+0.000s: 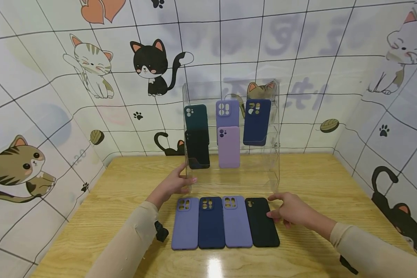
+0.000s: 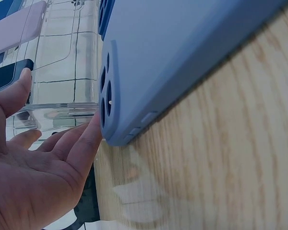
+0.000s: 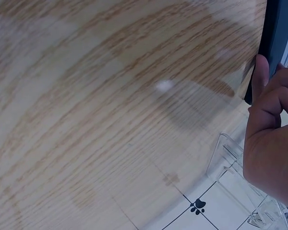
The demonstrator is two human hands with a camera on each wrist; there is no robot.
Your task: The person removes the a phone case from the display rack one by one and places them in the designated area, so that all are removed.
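Observation:
A clear acrylic display stand (image 1: 229, 181) stands upright on the table, holding several phone cases. At its lower left corner is my left hand (image 1: 176, 182), fingers fairly straight against the side and thumb extended. In front lies a row of phone cases: a purple one (image 1: 185, 227) at the left end, a navy one (image 1: 212, 227), a second purple one (image 1: 238, 226) and a black one (image 1: 264, 227) at the right end. My right hand (image 1: 293, 208) touches the black case's upper right edge with thumb and index finger; the other fingers are bent. The left wrist view shows the left-end purple case (image 2: 168, 52) close up.
On the stand are a dark green case (image 1: 196, 116), a black case (image 1: 197, 150), a purple case (image 1: 233, 110), a lilac case (image 1: 229, 148) and a navy case (image 1: 256, 123). Tile-patterned walls with cat drawings (image 1: 149, 61) enclose the wooden table (image 1: 125, 193).

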